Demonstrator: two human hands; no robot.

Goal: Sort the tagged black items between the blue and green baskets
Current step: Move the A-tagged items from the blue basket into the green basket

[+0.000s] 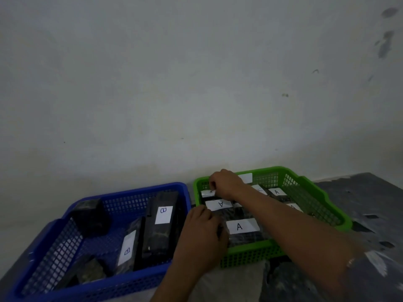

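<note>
The blue basket (98, 286) on the left holds several black wrapped items, two of them with white tags marked B (164, 214). To its right, the green basket (305, 182) holds several black items tagged A (242, 226). My right hand (226, 184) reaches across to the far left corner of the green basket, fingers pinched on the white tag of a black item (208, 193) there. My left hand (202, 232) rests curled on the green basket's near left side, fingers touching a black wrapped item; whether it grips it is unclear.
A pale wall (196, 83) rises directly behind both baskets. A dark, mottled sheet (359, 192) covers the surface to the right of the green basket. The two baskets stand side by side, nearly touching.
</note>
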